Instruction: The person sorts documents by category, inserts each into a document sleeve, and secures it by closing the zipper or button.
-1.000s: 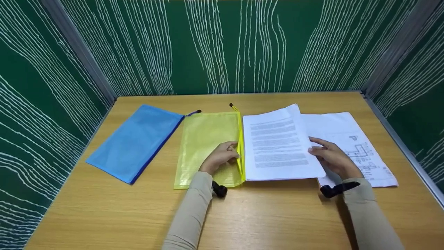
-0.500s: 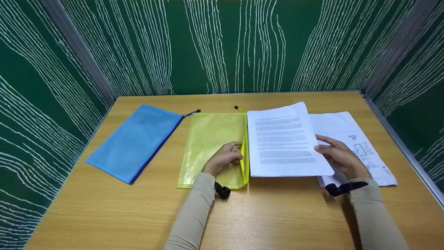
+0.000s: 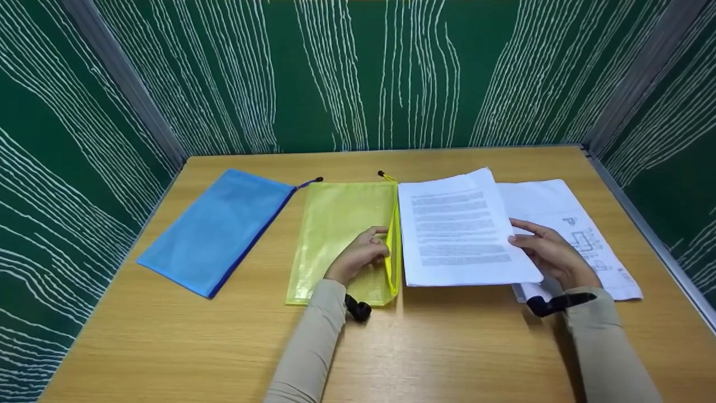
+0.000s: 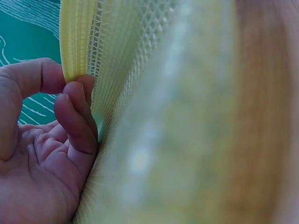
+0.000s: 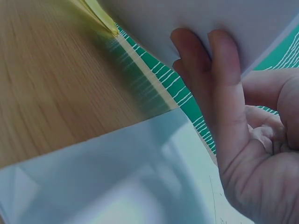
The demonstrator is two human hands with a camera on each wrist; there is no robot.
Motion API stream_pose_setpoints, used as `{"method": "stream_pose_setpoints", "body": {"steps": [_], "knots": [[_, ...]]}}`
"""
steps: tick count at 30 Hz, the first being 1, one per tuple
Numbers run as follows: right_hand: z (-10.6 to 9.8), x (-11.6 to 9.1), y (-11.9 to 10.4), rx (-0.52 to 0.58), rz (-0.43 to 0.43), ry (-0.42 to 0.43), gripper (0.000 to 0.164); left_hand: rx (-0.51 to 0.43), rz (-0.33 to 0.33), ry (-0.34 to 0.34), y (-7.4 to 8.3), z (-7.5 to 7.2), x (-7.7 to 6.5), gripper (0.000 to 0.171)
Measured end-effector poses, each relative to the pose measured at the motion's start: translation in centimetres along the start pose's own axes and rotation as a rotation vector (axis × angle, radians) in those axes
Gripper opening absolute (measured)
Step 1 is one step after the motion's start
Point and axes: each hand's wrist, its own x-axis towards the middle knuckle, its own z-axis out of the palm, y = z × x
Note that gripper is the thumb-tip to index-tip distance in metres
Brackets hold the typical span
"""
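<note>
A yellow mesh zipper pouch (image 3: 347, 224) lies in the middle of the table with its right side gaping. My left hand (image 3: 361, 254) pinches the zipper edge of that opening between thumb and fingers; the left wrist view shows the yellow zipper tape (image 4: 74, 42) at the fingertips. My right hand (image 3: 551, 252) holds a stack of printed sheets (image 3: 456, 229) by its right edge, thumb on top and fingers (image 5: 226, 60) beneath. The stack is raised off the table at the right, its left edge right at the pouch's opening.
A blue zipper pouch (image 3: 221, 229) lies at the left, its pull tab pointing toward the yellow one. More paper with diagrams (image 3: 576, 240) lies at the right, partly under the right hand. Green walls with white lines (image 3: 358, 78) enclose the wooden table (image 3: 419, 347).
The yellow pouch, both hands and the held stack have shifted slightly right since a second ago. Over the last half second they barely move, the stack dipping a little.
</note>
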Motion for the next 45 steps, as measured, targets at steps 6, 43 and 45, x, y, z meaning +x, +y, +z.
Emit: {"method": "stream_pose_setpoints", "body": {"steps": [6, 43, 45], "knots": [[-0.05, 0.08, 0.12, 0.029, -0.025, -0.062, 0.078, -0.005, -0.005, -0.004, 0.04, -0.02, 0.0, 0.066], [0.0, 0.34, 0.57, 0.068, 0.003, -0.037, 0.08, -0.006, -0.026, -0.027, 0.31, -0.14, -0.28, 0.064], [0.07, 0.45, 0.56, 0.06, 0.01, -0.03, 0.082, -0.014, -0.029, -0.032, 0.34, -0.18, -0.26, 0.064]]}}
